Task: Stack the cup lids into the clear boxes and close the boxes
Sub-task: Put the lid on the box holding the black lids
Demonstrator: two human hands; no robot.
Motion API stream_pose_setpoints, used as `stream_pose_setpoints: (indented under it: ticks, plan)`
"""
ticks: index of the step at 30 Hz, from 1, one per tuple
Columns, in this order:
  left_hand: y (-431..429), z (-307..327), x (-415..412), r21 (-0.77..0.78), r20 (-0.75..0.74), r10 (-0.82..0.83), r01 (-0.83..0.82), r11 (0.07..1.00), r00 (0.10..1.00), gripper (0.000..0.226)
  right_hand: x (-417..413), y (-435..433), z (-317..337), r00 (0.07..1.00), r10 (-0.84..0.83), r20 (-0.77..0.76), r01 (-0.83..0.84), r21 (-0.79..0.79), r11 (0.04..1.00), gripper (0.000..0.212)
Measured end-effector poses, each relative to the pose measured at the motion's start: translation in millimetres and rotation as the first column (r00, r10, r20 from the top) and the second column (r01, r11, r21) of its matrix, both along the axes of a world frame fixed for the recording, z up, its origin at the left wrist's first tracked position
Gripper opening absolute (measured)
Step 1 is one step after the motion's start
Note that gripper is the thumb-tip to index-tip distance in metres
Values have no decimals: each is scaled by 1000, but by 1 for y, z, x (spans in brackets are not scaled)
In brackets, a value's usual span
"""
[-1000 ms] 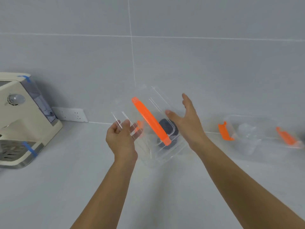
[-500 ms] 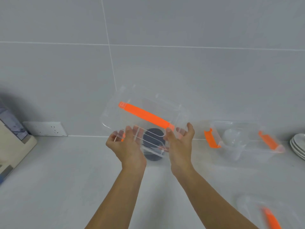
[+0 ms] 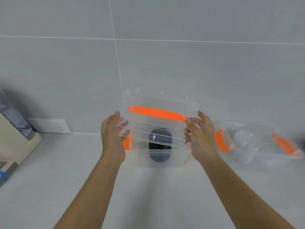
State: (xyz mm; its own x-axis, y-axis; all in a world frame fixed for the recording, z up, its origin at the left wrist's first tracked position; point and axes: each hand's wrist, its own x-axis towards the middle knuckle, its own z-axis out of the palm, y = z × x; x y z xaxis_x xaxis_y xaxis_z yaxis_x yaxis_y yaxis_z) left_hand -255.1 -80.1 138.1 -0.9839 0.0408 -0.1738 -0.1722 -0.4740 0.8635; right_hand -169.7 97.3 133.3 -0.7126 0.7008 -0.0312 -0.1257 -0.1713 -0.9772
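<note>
A clear box lid [image 3: 158,124] with an orange handle strip [image 3: 156,112] hovers nearly level just above a clear box [image 3: 160,163] standing on the white counter. My left hand [image 3: 112,138] grips the lid's left end and my right hand [image 3: 201,138] grips its right end. Through the clear plastic I see a stack of black cup lids [image 3: 159,150] inside the box. An orange latch [image 3: 127,143] shows on the box's left side, partly behind my left hand.
To the right stands a second clear box [image 3: 264,156] with orange latches [image 3: 222,142], holding pale translucent cup lids [image 3: 244,141]. A cream coffee machine [image 3: 14,139] sits at the left edge. A wall socket [image 3: 49,126] is on the tiled wall behind.
The box lid has swung from steeply tilted to nearly level and come down over the box. My hands have shifted to its two ends. The view has panned right.
</note>
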Motion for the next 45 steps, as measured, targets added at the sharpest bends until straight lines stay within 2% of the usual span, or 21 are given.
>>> stream_pose_setpoints:
  ticks: [5, 10, 12, 13, 15, 17, 22, 26, 30, 32, 34, 35, 41, 45]
  plan:
    - [0, -3, -23, -237, -39, -156, 143, 961, 987, 11, -11, 18, 4, 991, 64, 116, -72, 60, 996, 52]
    - [2, -25, -33, -484, -51, -264, 207, 850, 963, 13, -20, 31, -10, 973, 38, 229, -80, 177, 981, 51]
    - [5, -34, -32, -505, -15, -274, 229, 832, 962, 46, -23, 34, -20, 965, 8, 261, -68, 224, 972, 47]
    - [6, -39, -33, -514, -4, -275, 234, 826, 962, 46, -24, 34, -25, 960, -7, 281, -66, 250, 966, 46]
    - [9, -47, -34, -539, -21, -262, 209, 816, 965, 21, -25, 36, -33, 948, -18, 317, -75, 279, 957, 47]
    - [13, -54, -36, -545, -22, -255, 202, 814, 967, 11, -26, 38, -40, 943, -10, 333, -86, 272, 958, 50]
    - [20, -64, -43, -568, -14, -244, 193, 800, 970, 13, -37, 44, -54, 914, -41, 403, -102, 326, 940, 47]
    - [22, -73, -48, -598, 8, -247, 203, 776, 969, 14, -42, 50, -60, 913, -47, 405, -98, 330, 939, 28]
    - [23, -79, -52, -625, 10, -245, 198, 755, 969, 19, -44, 53, -64, 904, -55, 425, -106, 346, 932, 24]
    - [25, -80, -50, -652, 8, -240, 187, 734, 971, 25, -45, 54, -66, 890, -78, 450, -111, 379, 919, 10]
    - [26, -81, -49, -678, 9, -238, 181, 713, 971, 31, -46, 55, -67, 880, -91, 466, -123, 410, 904, 32]
    - [26, -81, -49, -685, 10, -242, 183, 705, 970, 33, -46, 56, -67, 880, -82, 469, -131, 404, 905, 36]
    - [26, -79, -46, -715, 11, -271, 197, 671, 962, 35, -41, 55, -67, 881, -46, 471, -158, 384, 910, 25]
    - [21, -81, -41, -741, 7, -298, 204, 639, 955, 36, -37, 54, -69, 875, -31, 483, -183, 390, 902, 31]
